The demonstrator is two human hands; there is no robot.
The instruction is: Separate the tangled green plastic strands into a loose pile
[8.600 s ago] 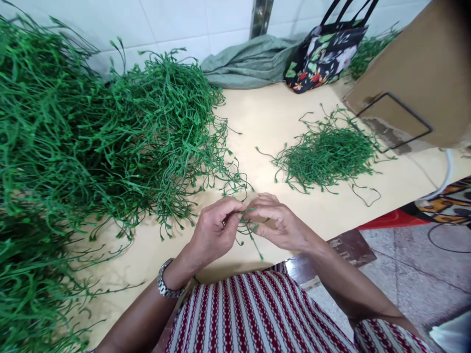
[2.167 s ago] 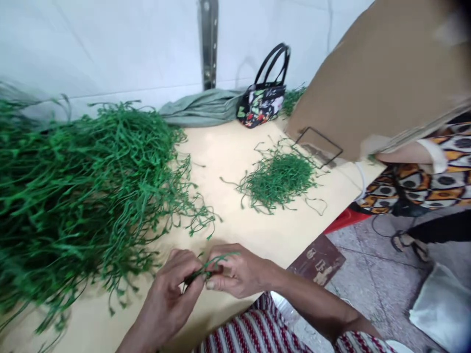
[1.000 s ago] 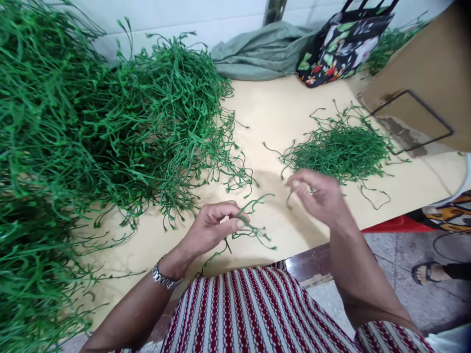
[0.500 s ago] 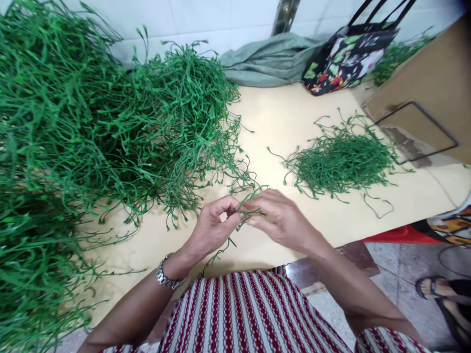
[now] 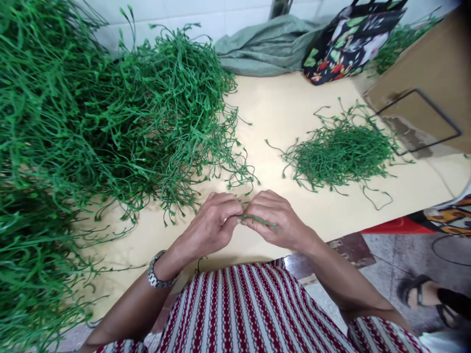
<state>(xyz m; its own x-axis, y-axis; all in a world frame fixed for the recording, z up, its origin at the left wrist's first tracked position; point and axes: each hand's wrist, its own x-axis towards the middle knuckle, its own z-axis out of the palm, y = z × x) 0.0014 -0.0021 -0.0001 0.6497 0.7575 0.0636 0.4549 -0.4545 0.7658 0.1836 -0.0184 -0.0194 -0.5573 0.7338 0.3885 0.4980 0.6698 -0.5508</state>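
Two hands meet over the near part of the surface, your left hand and your right hand almost fingertip to fingertip, with a short length of green stem between them. To do this well, keep both grips close to the spot being worked, so the stem is less likely to bend or slip from your thumbs; a light, even pressure should serve, since anything this thin would probably crease under a hard squeeze. Working clear of the large heap is also wise, as its loose ends trail near your knuckles and could snag.

As to the grip, your left thumb and forefinger pinch the stem, the other fingers curled in. Your right grip is drawn in too, thumb to bent forefinger, with one end of the stem lying across the outside of those fingers. How many stems are caught cannot be told, because your fingers cover the join. The smaller pile rests beyond your right hand, apart from it.
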